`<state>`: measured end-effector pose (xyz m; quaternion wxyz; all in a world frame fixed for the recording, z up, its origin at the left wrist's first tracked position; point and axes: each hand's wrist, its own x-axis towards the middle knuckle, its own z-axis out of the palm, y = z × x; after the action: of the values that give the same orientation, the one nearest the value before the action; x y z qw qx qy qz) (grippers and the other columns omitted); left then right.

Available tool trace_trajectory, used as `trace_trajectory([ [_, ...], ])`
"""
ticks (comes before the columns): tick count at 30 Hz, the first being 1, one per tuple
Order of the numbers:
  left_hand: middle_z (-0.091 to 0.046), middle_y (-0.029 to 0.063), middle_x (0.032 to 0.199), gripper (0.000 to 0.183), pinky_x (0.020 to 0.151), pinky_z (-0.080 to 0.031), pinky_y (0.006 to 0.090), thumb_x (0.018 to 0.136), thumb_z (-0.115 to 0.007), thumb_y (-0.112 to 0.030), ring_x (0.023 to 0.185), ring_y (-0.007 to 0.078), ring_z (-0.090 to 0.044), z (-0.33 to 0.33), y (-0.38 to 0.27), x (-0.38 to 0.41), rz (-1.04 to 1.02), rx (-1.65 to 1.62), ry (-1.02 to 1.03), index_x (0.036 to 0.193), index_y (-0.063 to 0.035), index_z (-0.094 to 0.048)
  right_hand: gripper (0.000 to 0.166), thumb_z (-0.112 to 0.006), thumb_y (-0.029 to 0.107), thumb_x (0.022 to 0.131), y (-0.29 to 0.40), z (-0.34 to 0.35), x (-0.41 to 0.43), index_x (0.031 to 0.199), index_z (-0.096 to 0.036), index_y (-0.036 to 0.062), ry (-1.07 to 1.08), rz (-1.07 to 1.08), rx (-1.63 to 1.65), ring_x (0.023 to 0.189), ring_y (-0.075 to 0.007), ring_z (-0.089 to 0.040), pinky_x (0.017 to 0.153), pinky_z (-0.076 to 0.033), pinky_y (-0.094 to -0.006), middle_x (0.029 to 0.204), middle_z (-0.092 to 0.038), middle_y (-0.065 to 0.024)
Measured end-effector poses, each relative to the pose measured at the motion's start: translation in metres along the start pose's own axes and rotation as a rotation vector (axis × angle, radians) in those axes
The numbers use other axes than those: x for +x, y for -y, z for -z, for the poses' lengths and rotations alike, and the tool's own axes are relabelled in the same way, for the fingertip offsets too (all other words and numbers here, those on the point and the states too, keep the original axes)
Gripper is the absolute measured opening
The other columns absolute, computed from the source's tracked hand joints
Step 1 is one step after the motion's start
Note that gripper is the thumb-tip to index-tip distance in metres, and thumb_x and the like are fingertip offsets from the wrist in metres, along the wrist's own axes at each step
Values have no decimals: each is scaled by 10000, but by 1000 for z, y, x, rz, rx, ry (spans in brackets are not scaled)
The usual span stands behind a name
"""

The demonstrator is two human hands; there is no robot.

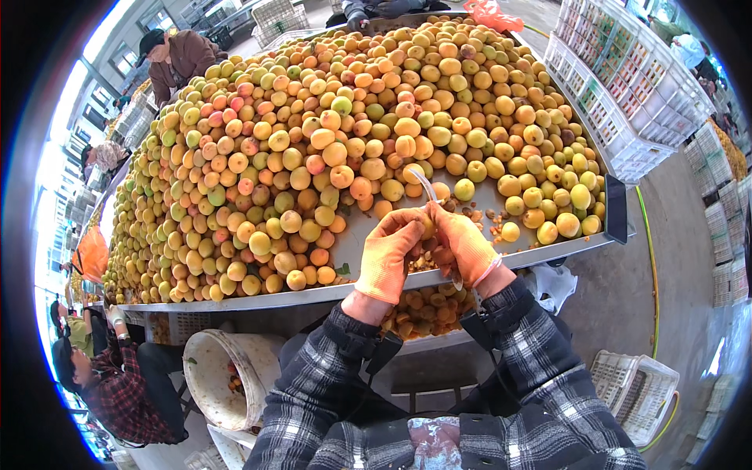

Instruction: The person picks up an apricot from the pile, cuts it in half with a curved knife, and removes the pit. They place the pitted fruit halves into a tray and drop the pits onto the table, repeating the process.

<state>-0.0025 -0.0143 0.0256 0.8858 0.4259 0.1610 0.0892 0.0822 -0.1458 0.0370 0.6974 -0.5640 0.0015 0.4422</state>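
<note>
My left hand (389,252), in an orange knit glove, has its fingers curled around an apricot (429,228), which is partly hidden by both hands. My right hand (467,244), gloved alike, touches it from the other side and pinches a thin, pale curved strip (425,183), perhaps a tool, that sticks up past the fingertips. Both hands are above the front rim of a metal sorting table (352,232), which bears a large heap of apricots (294,153). Below the rim, directly under my hands, is a container of opened apricots (426,311).
Left of my legs a white bucket (214,376) lies tipped, fruit scraps inside. Stacked plastic crates (628,82) stand at the table's right side, and another crate (637,390) lies low right. A yellow-green hose (651,264) crosses the floor. Several people work around the table, one at lower left (120,382).
</note>
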Motion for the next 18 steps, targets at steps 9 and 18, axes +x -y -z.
trace_trajectory([
  [9, -617, 6, 892, 237, 628, -414, 254, 1030, -573, -234, 689, 86, -531, 7, -6, 7, 24, -263, 0, 1127, -28, -638, 351, -525, 476, 1020, -4, -4, 0, 1006, -614, 137, 88, 86, 118, 471, -56, -435, 414, -325, -226, 704, -575, 43],
  [18, -639, 48, 1109, 384, 821, -511, 313, 1035, -536, -352, 920, 162, -634, 18, 13, 20, 112, -137, -179, 1270, -48, -541, 317, -550, 390, 1036, -8, -5, 1, 1027, -599, 78, 109, 220, 72, 421, -30, -390, 367, -347, -217, 723, -598, 6],
])
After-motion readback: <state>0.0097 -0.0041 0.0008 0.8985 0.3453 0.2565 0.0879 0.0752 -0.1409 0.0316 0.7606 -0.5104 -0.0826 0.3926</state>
